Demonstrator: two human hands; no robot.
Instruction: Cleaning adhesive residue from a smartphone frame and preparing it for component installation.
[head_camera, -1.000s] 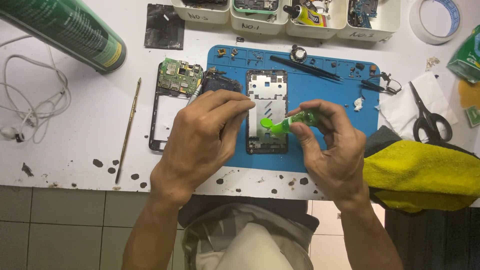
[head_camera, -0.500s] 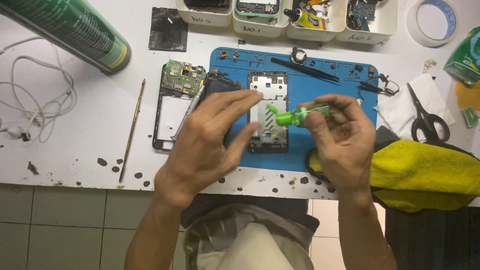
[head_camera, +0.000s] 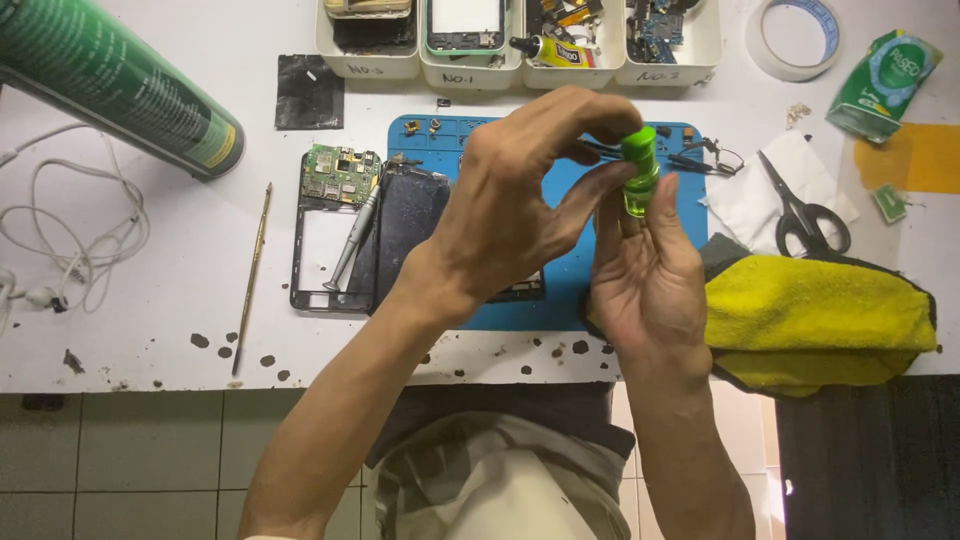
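- The left hand (head_camera: 520, 205) hides most of the phone on the blue mat (head_camera: 560, 300).
- The green spray can (head_camera: 110, 85) and the white trays (head_camera: 520, 55) are cut off by the picture's edges.
- The tray contents are too small to tell.

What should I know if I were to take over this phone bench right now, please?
Left hand: fingertips pinch the cap of the green bottle, held up over the blue mat.
Right hand: grips the bottle's body upright.
Opened phone frame with circuit board lies left of the mat; a grey screwdriver rests across it; a dark phone panel lies beside it.
Done: phone is apart.
Left: the bottle's cap is on; phone unassembled.
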